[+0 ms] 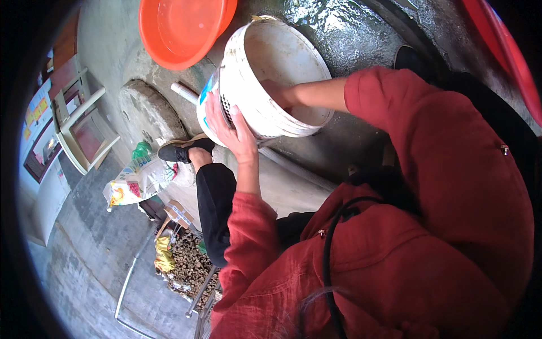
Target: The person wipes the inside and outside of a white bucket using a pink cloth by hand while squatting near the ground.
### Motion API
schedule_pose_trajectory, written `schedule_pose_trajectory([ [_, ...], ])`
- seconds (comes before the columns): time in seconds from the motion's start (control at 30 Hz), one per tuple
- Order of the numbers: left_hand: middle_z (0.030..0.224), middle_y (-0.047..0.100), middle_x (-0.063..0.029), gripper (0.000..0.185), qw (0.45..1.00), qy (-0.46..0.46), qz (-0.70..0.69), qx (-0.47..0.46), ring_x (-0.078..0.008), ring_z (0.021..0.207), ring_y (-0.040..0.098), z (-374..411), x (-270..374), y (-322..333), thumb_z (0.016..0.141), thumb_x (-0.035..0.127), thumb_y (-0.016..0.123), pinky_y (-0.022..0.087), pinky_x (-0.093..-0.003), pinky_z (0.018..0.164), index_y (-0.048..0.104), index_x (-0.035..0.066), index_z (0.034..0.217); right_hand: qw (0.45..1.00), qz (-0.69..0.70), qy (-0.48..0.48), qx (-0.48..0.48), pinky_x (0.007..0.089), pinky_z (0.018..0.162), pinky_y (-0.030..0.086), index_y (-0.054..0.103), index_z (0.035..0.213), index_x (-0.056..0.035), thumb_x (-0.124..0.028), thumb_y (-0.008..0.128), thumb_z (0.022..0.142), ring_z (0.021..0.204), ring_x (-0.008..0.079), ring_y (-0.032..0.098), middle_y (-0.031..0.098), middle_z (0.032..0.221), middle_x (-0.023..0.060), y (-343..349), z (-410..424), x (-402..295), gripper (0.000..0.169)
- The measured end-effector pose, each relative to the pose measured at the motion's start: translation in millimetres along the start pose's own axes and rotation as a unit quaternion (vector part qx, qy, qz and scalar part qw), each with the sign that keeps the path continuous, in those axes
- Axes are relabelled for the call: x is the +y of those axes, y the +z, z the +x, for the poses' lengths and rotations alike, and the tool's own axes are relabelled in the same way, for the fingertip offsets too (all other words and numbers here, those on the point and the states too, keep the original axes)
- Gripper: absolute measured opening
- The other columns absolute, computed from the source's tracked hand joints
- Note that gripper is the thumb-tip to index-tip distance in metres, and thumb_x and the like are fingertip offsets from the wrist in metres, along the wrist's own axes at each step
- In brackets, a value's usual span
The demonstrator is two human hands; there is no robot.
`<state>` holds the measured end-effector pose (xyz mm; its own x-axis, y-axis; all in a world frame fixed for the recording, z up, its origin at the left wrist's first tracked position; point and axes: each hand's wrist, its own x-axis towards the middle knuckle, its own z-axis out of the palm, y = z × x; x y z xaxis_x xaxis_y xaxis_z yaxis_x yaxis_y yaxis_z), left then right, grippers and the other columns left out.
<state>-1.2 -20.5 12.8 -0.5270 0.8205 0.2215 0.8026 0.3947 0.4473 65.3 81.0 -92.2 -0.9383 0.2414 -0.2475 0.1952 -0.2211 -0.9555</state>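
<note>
A white plastic bucket (271,80) is tilted over the concrete floor, its mouth turned toward the right. Against the bucket's outer side lies my left hand (230,129), fingers spread over its label and lower wall. My right hand (281,95) reaches through the mouth into the bucket; its fingers are hidden in shadow, so whether it holds something cannot be seen. Beside the bucket at the upper left stands an orange plastic basin (182,29).
A grey corrugated hose (296,167) runs under the bucket. Wet floor (343,29) shines behind it. A round concrete slab (150,112), a printed plastic bag (142,180), a wooden chair (84,127) and stacked firewood (190,262) lie leftward. A red rim (504,46) curves at upper right.
</note>
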Motion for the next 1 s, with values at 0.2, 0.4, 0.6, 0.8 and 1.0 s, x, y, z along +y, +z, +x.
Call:
schedule_pose_trajectory([
  [0.2, 0.143, 0.053, -0.0177, 0.044, 0.999, -0.007, 0.011, -0.039, -0.0324, 0.136, 0.044, 42, -17, 2, 0.102, 0.024, 0.046, 0.029, -0.0418, 0.115, 0.055, 0.001, 0.138, 0.884, -0.315, -0.321, 0.129, 0.0428, 0.082, 0.052, 0.069, 0.098, -0.0088, -0.018, 0.067, 0.077, 0.095, 0.0319, 0.066, 0.065, 0.104, 0.0130, -49, 59, 40, 0.023],
  [0.4, 0.142, 0.055, -0.0161, 0.042, 0.996, -0.050, -0.013, -0.070, -0.0346, 0.135, 0.045, 61, -19, 2, 0.099, 0.019, 0.051, 0.027, -0.0437, 0.116, 0.057, 0.003, 0.137, 0.770, -0.540, -0.320, 0.114, 0.0463, 0.067, 0.054, 0.073, 0.088, -0.0052, -0.020, 0.068, 0.074, 0.091, 0.0298, 0.069, 0.068, 0.098, 0.0146, -50, 71, 69, 0.020],
  [0.6, 0.144, 0.052, -0.0182, 0.044, 0.996, -0.012, 0.033, -0.082, -0.0309, 0.136, 0.044, 61, -22, 2, 0.104, 0.023, 0.043, 0.029, -0.0402, 0.115, 0.052, 0.000, 0.140, 0.908, -0.390, -0.035, -0.147, 0.0435, 0.073, 0.055, 0.077, 0.087, -0.0086, -0.026, 0.070, 0.076, 0.096, 0.0294, 0.071, 0.072, 0.108, 0.0127, -6, 23, 44, 0.021],
  [0.8, 0.151, 0.043, -0.0202, 0.049, 0.995, 0.020, 0.062, -0.071, -0.0323, 0.141, 0.037, 26, -10, -5, 0.102, 0.023, 0.039, 0.023, -0.0424, 0.118, 0.047, -0.006, 0.142, 0.704, -0.572, -0.384, 0.172, 0.0445, 0.079, 0.052, 0.077, 0.081, -0.0175, -0.028, 0.069, 0.078, 0.100, 0.0243, 0.064, 0.071, 0.095, 0.0050, -9, 111, 69, 0.013],
  [1.0, 0.151, 0.042, -0.0215, 0.054, 0.995, -0.004, 0.065, -0.073, -0.0338, 0.140, 0.038, 23, -10, 2, 0.105, 0.031, 0.032, 0.026, -0.0425, 0.116, 0.043, -0.001, 0.147, 0.814, -0.536, -0.207, 0.081, 0.0450, 0.077, 0.054, 0.078, 0.080, -0.0124, -0.022, 0.072, 0.070, 0.090, 0.0294, 0.069, 0.073, 0.089, 0.0104, 22, 117, 99, 0.015],
])
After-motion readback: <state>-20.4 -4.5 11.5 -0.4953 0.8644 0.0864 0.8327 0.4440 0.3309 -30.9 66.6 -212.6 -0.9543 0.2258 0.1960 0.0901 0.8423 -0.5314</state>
